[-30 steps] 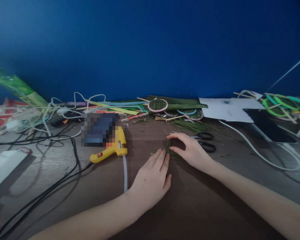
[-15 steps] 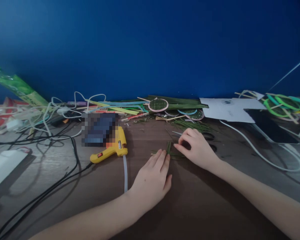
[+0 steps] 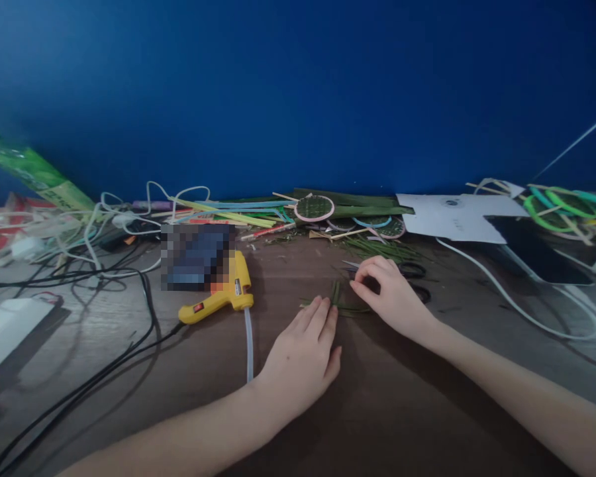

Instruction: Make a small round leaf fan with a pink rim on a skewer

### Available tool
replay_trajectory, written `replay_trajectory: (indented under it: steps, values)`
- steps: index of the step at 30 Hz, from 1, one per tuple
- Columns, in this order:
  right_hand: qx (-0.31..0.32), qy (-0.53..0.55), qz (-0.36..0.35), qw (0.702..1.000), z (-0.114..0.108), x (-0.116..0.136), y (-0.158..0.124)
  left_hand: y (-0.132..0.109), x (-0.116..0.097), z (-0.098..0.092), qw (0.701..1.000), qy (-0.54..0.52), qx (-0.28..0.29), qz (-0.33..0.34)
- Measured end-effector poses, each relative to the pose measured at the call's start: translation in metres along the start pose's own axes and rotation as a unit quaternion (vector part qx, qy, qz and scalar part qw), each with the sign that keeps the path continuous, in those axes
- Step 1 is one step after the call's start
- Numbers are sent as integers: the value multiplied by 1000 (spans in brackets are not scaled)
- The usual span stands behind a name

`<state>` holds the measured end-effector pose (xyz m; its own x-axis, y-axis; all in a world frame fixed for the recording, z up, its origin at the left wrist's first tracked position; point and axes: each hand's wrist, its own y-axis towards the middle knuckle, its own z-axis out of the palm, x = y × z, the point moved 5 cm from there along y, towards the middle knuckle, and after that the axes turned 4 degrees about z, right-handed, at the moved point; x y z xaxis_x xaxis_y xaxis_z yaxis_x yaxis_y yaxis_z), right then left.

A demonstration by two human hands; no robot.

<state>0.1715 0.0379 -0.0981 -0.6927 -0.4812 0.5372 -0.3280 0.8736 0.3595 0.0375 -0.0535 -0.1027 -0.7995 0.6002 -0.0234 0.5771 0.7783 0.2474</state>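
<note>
My left hand (image 3: pixel 302 361) lies flat on the table, fingers stretched out, with the fingertips pressing on several thin green leaf strips (image 3: pixel 336 290) that cross one another. My right hand (image 3: pixel 390 291) hovers just to the right of the strips, thumb and forefinger pinched together. Whether a thin strip sits in that pinch is too small to make out. Behind the right hand lies a pair of scissors (image 3: pixel 413 269) with black handles, partly hidden by the hand. To the left of my left hand rests a yellow glue gun (image 3: pixel 213 308) with a glue stick (image 3: pixel 249 344) in it.
Round woven pieces (image 3: pixel 315 208) and long green leaves (image 3: pixel 367 199) lie along the blue wall. A white sheet (image 3: pixel 457 222) and a phone (image 3: pixel 541 252) are on the right. Tangled cables (image 3: pixel 144 298), a power strip (image 3: pixel 12 331) and a green bottle (image 3: pixel 40 172) occupy the left.
My right hand has shifted slightly right, its pinched fingertips a little farther from the strips. The left hand stays in place.
</note>
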Motion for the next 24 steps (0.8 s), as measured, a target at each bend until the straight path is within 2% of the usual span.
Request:
replay_trajectory:
  steps: [6,13,19,24]
  values:
    - [-5,8,7,1000,0,2,-1,-1,1,1,1000,-5,2,-5]
    - [25,-5,33,999,7,0,-1,0,0,0,1000,2,6,0]
    - [1,2,-4,1000,0,7,1,0,1,2,1000,-5,4,-1]
    - [-11,46,42,998,-5,5,0,0,0,1,1000,-4,6,-1]
